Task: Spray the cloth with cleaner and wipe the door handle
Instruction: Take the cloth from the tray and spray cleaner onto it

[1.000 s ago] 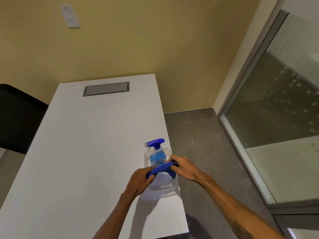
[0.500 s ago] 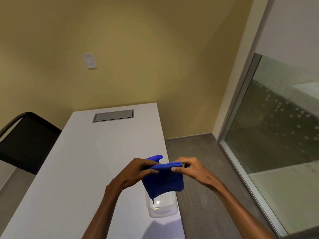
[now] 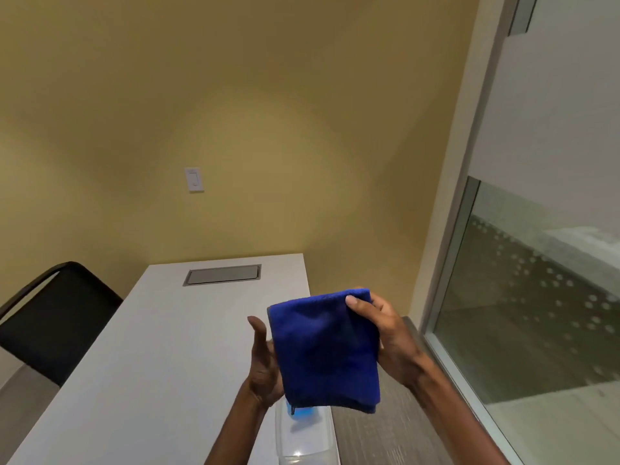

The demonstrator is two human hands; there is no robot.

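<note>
While the right hand (image 3: 385, 333) pinches the cloth (image 3: 325, 350), it hides the spray bottle (image 3: 303, 414).

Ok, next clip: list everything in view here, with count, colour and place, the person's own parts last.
cloth: one, blue, folded, held up over the table's right edge
spray bottle: one, blue liquid, mostly hidden behind the cloth, in the container
container: one, clear plastic, near right edge of the table
table: one, white
cable hatch: one, grey, far end of the table
chair: one, black, left of the table
wall switch: one, white, yellow wall
glass partition: one, right side
left hand: open, beside the cloth
right hand: fingers pinching the cloth's top right corner
</note>
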